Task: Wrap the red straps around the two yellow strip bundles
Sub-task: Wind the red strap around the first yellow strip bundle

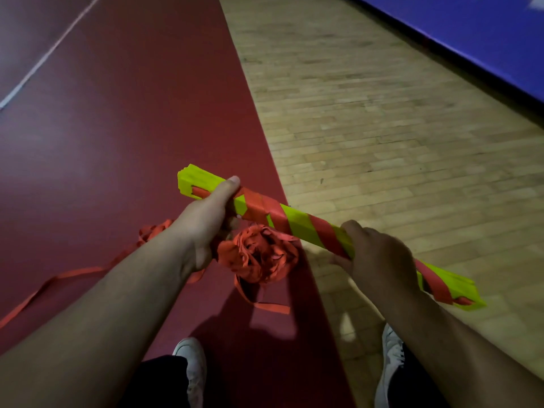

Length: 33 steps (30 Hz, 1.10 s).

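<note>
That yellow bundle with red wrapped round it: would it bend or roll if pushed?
Probably stiff: the yellow bundle juts straight past the left hand and right hand without sagging. It likely won't roll, since its sides look flat. The loose red strap hanging below is floppy and might snag.

I see red floor (117,128) filling the left, wood floor (382,128) on the right, a white line (38,66) upper left, a blue mat (485,33) upper right, one white shoe (192,366) at bottom centre, and another shoe (390,360) lower right.

Bundle: yellow strip bundle (297,220), spiralled with red strap (323,232), held level above the floor (382,113).
Left hand (206,219): grips its far end.
Right hand (379,257): grips nearer end.
Loose strap (259,254): tangled below.
</note>
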{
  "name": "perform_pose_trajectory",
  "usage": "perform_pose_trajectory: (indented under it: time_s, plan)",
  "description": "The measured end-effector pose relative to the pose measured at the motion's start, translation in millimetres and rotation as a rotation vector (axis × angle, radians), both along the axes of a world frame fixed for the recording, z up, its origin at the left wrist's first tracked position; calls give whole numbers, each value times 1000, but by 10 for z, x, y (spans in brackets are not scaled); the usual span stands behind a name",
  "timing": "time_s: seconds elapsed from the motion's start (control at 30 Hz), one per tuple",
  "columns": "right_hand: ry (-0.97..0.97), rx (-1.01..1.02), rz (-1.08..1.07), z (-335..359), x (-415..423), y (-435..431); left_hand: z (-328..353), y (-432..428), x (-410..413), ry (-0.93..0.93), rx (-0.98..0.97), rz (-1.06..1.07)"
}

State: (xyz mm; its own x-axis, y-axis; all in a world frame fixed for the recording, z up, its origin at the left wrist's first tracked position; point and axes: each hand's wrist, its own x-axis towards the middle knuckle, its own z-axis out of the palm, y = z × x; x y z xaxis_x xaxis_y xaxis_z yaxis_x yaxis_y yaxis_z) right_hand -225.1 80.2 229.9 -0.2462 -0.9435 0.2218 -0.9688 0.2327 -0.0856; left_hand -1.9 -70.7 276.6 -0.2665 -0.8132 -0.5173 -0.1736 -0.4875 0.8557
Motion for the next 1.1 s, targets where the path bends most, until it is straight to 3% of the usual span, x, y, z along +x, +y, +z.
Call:
perform_pose_trajectory:
  time_s: [0.1, 0.23, 0.33, 0.43, 0.5, 0.67, 0.77, 0.9, 1.1]
  plan:
    - [-115, 114, -1, 17, -7, -29, 1, -11, 34, 79, -138, -43]
    - [-672, 324, 92, 98, -152, -36, 50, 4, 51, 107, -312, -159]
    - [-860, 495, 135, 126, -218, -23, 84, 37, 48, 154, -341, -245]
    - [-1104, 564, 153, 103, -201, -11, 78, -5, 93, 13, -459, -337]
    - [-1059, 482, 161, 84, -195, -13, 75, -21, 137, -69, -549, -400]
    - [-1094, 372, 138, 150, -257, -1, 124, -54, 235, 52, -605, -523]
    - [-1112, 362, 152, 151, -225, 11, 60, -100, 255, -88, -554, -490]
    - [-1024, 294, 127, 131, -200, -22, 11, -73, 191, -108, -467, -381]
    - [-1212, 309, 141, 164, -186, -11, 33, -62, 129, -88, -626, -313]
